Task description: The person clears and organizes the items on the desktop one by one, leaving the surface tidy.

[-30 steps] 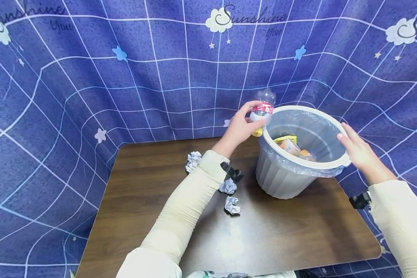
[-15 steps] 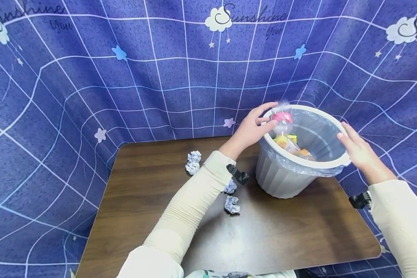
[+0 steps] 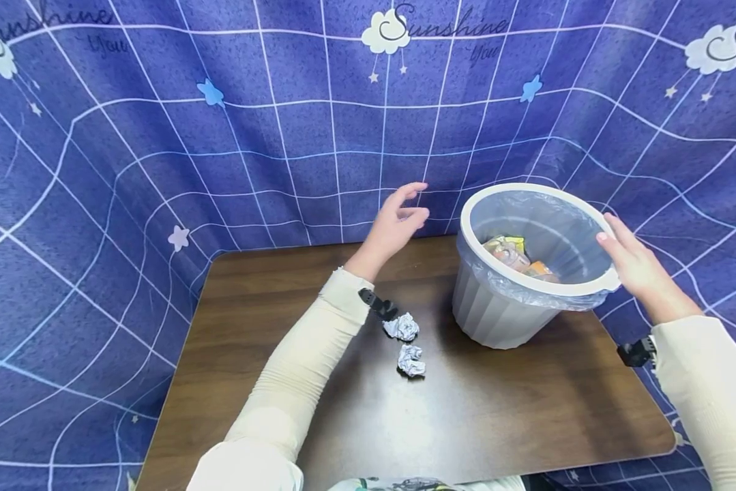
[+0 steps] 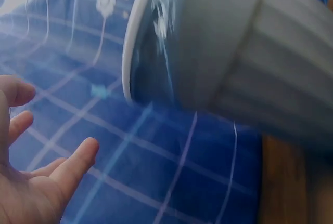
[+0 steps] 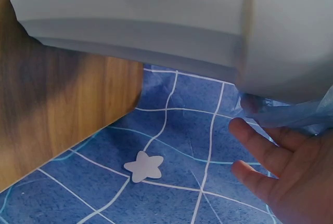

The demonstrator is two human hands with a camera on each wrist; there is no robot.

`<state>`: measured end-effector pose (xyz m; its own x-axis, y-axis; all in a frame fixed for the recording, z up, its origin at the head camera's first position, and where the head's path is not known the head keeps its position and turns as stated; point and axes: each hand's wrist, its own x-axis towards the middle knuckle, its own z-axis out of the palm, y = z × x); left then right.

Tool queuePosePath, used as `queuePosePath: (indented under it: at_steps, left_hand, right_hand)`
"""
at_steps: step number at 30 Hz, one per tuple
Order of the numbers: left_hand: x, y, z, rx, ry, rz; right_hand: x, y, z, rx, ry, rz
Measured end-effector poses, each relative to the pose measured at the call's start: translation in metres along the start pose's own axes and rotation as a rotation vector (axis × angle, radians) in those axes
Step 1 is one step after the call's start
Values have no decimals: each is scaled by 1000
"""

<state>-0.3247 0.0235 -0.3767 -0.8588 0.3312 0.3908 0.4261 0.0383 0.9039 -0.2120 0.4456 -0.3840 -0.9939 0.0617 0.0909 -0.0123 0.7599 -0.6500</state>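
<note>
My left hand [image 3: 392, 228] is in the air above the back of the table, left of the trash can [image 3: 503, 307]. Its fingers are spread and loosely bent, with nothing between them; the left wrist view shows the bare palm [image 4: 34, 193]. With its thumb over the white rim and its fingers outside, my right hand [image 3: 640, 273] holds the can at the right. From below, the right wrist view shows those fingers [image 5: 263, 154] by the plastic liner [image 5: 291, 112]. Inside lies mixed trash [image 3: 511, 256], including a yellow wrapper [image 3: 516, 242] and something orange.
Two crumpled paper balls, one [image 3: 402, 327] behind the other [image 3: 410, 361], lie on the brown wooden table [image 3: 466, 409] left of the can. A blue curtain [image 3: 318, 136] with white lines hangs around the back and sides.
The left hand lowered a plastic bottle into the trash can, let it go, and drew back left. Its wrist now covers the spot of a third paper ball. The right hand stayed at the rim.
</note>
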Motion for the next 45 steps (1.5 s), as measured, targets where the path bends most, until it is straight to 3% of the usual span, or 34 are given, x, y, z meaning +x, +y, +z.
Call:
queuePosePath:
  at_steps: [9, 17, 24, 28, 36, 40, 45]
  left_hand:
    - [-18, -55, -60, 156, 110, -114]
    - [-30, -108, -88, 260, 241, -210]
    - [-47, -162, -96, 287, 332, -267]
    - [-58, -185, -94, 311, 335, -335]
    - [-70, -207, -88, 463, 351, -482]
    - [-76, -217, -87, 555, 287, -547]
    - [-86, -235, -87, 627, 247, -554]
  right_hand:
    - [0, -1, 0, 2, 5, -6]
    - [0, 1, 1, 9, 7, -5]
    - [-2, 2, 1, 10, 7, 4]
    - [-1, 0, 0, 16, 8, 2]
    - [0, 2, -2, 25, 6, 9]
    - [-1, 2, -2, 15, 5, 16]
    - [0, 1, -2, 11, 3, 24]
